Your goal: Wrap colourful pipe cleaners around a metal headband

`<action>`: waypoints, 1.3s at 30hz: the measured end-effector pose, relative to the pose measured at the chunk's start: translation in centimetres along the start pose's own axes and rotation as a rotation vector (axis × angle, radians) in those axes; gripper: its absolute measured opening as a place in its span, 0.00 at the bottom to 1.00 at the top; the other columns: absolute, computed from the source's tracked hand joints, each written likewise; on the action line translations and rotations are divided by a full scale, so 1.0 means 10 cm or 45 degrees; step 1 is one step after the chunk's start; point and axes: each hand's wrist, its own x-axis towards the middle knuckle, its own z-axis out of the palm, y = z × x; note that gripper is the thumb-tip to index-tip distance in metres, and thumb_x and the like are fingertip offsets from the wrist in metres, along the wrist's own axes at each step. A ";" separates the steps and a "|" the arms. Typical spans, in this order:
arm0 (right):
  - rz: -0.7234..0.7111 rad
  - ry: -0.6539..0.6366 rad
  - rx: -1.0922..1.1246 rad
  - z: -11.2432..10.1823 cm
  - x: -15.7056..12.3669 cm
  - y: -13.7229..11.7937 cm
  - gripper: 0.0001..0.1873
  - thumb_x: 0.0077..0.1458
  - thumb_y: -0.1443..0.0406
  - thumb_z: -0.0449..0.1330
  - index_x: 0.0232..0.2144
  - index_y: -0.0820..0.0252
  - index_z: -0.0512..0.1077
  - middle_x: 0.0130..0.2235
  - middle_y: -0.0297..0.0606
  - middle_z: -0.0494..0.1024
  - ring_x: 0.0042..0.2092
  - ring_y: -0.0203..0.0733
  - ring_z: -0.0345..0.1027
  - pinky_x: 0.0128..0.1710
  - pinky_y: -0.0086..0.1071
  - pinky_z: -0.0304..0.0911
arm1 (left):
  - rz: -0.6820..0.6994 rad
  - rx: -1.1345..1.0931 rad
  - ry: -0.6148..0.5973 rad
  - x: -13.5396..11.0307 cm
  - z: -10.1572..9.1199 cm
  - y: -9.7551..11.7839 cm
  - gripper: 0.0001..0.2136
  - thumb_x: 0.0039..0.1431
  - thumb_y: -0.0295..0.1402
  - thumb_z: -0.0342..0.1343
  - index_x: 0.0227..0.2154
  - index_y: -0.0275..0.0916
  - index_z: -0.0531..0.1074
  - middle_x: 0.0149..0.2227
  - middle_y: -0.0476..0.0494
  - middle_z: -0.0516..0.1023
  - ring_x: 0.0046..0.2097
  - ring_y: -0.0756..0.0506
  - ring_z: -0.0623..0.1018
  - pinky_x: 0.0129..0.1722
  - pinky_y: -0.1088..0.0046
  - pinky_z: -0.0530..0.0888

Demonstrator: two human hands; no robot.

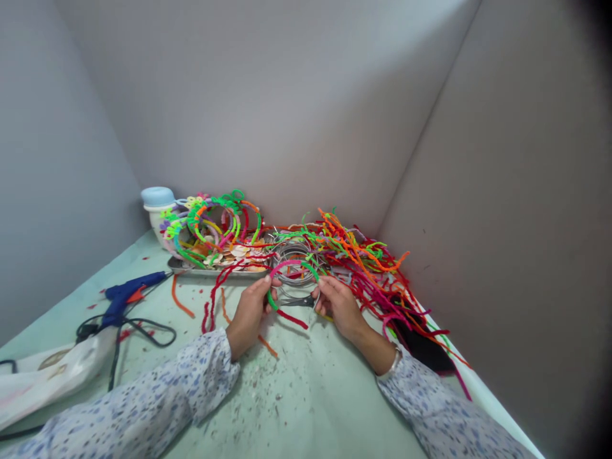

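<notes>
A: Where is the pink and green hoop [288,262] seen?

B: Over a pale green table [335,395], directly between the left hand [251,312] and the right hand [340,306]. Its arch is turned away from the wearer, and its longer span is laid across, from one grip to the other. Neither hand can be called nearer, since a side is taken by each.

A: And the grips?

B: Both are closed. The left side is pinched between thumb and fingers; the right side is pinched by the opposite fingertips. Whether the black-handled tool [306,301] is also touched on the right cannot be told. Below the hoop a short red stem [294,319] is seen; whether it is joined on cannot be made out.

A: What is set behind?

B: A coil of wire [294,282] just beyond, with a metal tray [224,274] to the left and a heap of fuzzy stems [363,261] to the right.

A: Any brand or label?

B: None can be read, neither on the blue glue gun [119,299] nor on the blue-lidded container [157,196].
</notes>
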 end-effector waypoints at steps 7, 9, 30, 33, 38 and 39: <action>0.002 0.052 -0.179 0.02 -0.01 -0.03 0.21 0.53 0.47 0.56 0.25 0.59 0.69 0.24 0.31 0.73 0.16 0.28 0.54 0.13 0.24 0.47 | -0.054 0.082 -0.103 -0.02 0.02 0.00 0.16 0.53 0.45 0.55 0.29 0.35 0.73 0.19 0.54 0.63 0.16 0.57 0.55 0.15 0.81 0.49; -0.043 0.026 -0.225 0.03 -0.03 -0.05 0.21 0.53 0.49 0.56 0.22 0.59 0.69 0.21 0.31 0.70 0.18 0.30 0.55 0.16 0.25 0.51 | -0.073 0.122 -0.164 -0.05 0.04 0.02 0.15 0.54 0.45 0.54 0.28 0.35 0.73 0.18 0.54 0.62 0.17 0.56 0.55 0.15 0.80 0.48; -0.040 -0.108 -0.181 0.02 -0.04 -0.03 0.14 0.54 0.54 0.56 0.32 0.60 0.71 0.19 0.28 0.67 0.18 0.31 0.55 0.17 0.25 0.50 | -0.049 0.214 -0.294 -0.06 0.05 0.02 0.14 0.56 0.41 0.53 0.23 0.35 0.71 0.20 0.52 0.63 0.23 0.52 0.61 0.23 0.77 0.56; -0.030 -0.119 -0.187 0.03 -0.05 -0.04 0.13 0.53 0.57 0.57 0.34 0.60 0.73 0.19 0.27 0.67 0.17 0.30 0.54 0.16 0.25 0.50 | -0.018 0.230 -0.287 -0.05 0.06 0.01 0.15 0.57 0.43 0.54 0.24 0.35 0.70 0.20 0.52 0.63 0.23 0.53 0.61 0.22 0.77 0.55; -0.032 -0.144 -0.233 0.05 -0.09 -0.08 0.14 0.53 0.58 0.57 0.36 0.61 0.74 0.19 0.27 0.68 0.17 0.29 0.55 0.16 0.24 0.50 | 0.017 0.250 -0.338 -0.04 0.04 -0.03 0.15 0.55 0.42 0.57 0.22 0.36 0.66 0.20 0.53 0.62 0.23 0.53 0.59 0.23 0.77 0.55; -0.031 -0.151 -0.250 0.05 -0.10 -0.09 0.14 0.53 0.58 0.57 0.36 0.61 0.75 0.19 0.27 0.68 0.17 0.29 0.55 0.16 0.24 0.50 | 0.022 0.254 -0.351 -0.04 0.04 -0.03 0.14 0.55 0.41 0.57 0.23 0.36 0.68 0.21 0.53 0.62 0.24 0.53 0.60 0.23 0.77 0.55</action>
